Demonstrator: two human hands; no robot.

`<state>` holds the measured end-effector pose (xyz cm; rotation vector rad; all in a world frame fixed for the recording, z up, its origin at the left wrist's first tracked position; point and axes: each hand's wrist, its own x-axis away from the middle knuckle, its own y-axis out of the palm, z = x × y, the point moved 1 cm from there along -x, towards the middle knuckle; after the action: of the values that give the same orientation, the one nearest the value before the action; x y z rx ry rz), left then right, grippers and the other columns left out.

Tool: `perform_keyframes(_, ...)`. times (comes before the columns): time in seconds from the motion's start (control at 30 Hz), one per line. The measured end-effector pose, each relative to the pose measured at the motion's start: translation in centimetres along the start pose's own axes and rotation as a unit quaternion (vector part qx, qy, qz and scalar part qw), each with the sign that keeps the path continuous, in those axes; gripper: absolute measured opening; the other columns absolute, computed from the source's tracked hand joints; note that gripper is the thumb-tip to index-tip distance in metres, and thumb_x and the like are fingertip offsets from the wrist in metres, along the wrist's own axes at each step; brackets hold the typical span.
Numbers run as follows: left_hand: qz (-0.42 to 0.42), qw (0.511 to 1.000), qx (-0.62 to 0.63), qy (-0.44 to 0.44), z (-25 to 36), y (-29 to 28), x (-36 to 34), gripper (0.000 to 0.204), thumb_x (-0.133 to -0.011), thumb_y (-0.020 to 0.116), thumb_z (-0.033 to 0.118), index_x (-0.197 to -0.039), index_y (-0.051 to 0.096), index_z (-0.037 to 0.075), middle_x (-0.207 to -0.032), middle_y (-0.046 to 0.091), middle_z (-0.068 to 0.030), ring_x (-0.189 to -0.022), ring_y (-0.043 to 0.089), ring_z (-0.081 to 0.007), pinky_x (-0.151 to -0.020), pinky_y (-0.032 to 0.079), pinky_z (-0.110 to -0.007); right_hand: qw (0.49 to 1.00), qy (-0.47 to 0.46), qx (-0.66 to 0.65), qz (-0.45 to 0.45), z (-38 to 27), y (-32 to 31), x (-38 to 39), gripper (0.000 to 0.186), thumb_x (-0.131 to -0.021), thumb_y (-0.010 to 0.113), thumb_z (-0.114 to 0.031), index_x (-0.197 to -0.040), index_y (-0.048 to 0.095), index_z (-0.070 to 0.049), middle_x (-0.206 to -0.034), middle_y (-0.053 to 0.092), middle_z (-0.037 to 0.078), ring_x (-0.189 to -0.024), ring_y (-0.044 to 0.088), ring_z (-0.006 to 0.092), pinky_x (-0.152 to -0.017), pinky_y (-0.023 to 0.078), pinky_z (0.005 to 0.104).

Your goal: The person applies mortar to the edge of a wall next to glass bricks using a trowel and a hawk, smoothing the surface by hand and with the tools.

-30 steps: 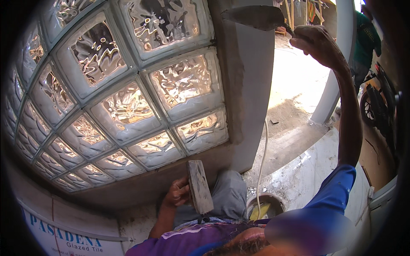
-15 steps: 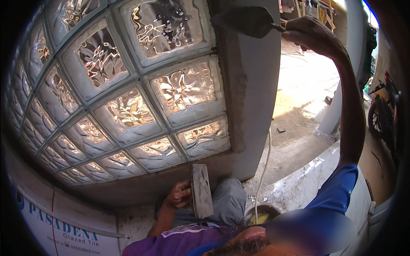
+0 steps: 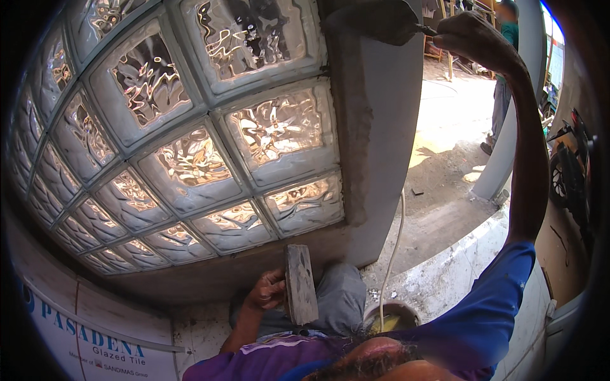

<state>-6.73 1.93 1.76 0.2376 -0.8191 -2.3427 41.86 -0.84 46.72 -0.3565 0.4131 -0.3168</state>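
Upward a little, the trowel [image 3: 381, 23] has been moved by the right hand [image 3: 476, 43], closed around its handle [image 3: 428, 30]; its blade [image 3: 365, 24] is held left of that grip. A grey board [image 3: 301, 284] is gripped at its left edge by the left hand [image 3: 267, 290]. Glass blocks [image 3: 274, 130] are seen left of the blade.

Blue lettering [image 3: 96, 336] on white panel [image 3: 162, 367]

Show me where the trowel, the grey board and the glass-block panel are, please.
Trowel [image 3: 382, 23]: head view, on the middle of its dark blade.
Grey board [image 3: 301, 286]: head view, on the middle of its broad face.
Glass-block panel [image 3: 187, 157]: head view, on a block near its middle.
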Motion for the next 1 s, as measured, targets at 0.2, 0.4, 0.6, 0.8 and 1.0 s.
perform_keyframes(0.2, -0.028, 0.999, 0.017, 0.0, 0.0, 0.3, -0.3, 0.044, -0.087, 0.06, 0.012, -0.128, 0.048, 0.001, -0.112, 0.061, -0.0092, -0.098, 0.06, -0.0174, -0.083, 0.048, -0.033, 0.955, 0.249, -0.122, -0.103, -1.2, -3.3, 1.0, 0.012, -0.085, 0.056, -0.008, -0.073, 0.056, -0.005, -0.06, 0.047, 0.004, -0.046, 0.047, 0.011, -0.046, 0.041, 0.0259)
perform_keyframes(0.4, -0.028, 1.0, 0.009, 0.003, 0.9, 1.5, 0.3, 0.046, -0.087, 0.061, 0.013, -0.128, 0.047, 0.0, -0.112, 0.061, -0.0076, -0.098, 0.059, -0.0155, -0.083, 0.047, -0.03, 0.936, 0.271, -0.219, -0.056, -2.1, -1.1, -1.5, 0.025, -0.089, 0.049, -0.016, -0.068, 0.054, -0.004, -0.057, 0.048, 0.003, -0.043, 0.048, 0.0092, -0.044, 0.041, 0.0247)
perform_keyframes(0.6, -0.028, 0.999, -0.024, -0.009, -0.5, -0.8, 0.1, 0.042, -0.086, 0.062, 0.015, -0.124, 0.05, 0.0, -0.111, 0.061, -0.0105, -0.098, 0.061, -0.0198, -0.083, 0.049, -0.035, 0.967, 0.166, -0.189, -0.037, 0.3, -0.3, 0.8, 0.027, -0.088, 0.053, -0.02, -0.068, 0.055, -0.002, -0.055, 0.048, 0.003, -0.043, 0.048, 0.0076, -0.04, 0.039, 0.0229)
perform_keyframes(0.8, -0.018, 1.0, -0.004, 0.003, 0.8, 0.4, 1.7, 0.04, -0.086, 0.062, 0.016, -0.12, 0.052, -0.001, -0.11, 0.061, -0.0122, -0.097, 0.061, -0.0222, -0.083, 0.05, -0.038, 0.7, 0.563, -0.437, -0.036, -7.7, -3.3, 2.2, 0.033, -0.087, 0.055, -0.03, -0.087, 0.059, 0.002, -0.065, 0.05, 0.002, -0.057, 0.046, 0.0077, -0.054, 0.039, 0.0235)
perform_keyframes(1.0, -0.087, 0.996, 0.011, 0.002, 2.2, 1.4, 1.2, 0.047, -0.084, 0.063, 0.015, -0.124, 0.047, -0.005, -0.116, 0.058, -0.014, -0.105, 0.058, -0.0242, -0.092, 0.045, -0.038, 0.519, 0.575, -0.603, 0.188, -22.4, -3.6, -2.8, 0.041, -0.084, 0.052, -0.035, -0.097, 0.058, 0.003, -0.072, 0.051, 0.004, -0.067, 0.052, 0.0129, -0.06, 0.044, 0.0256)
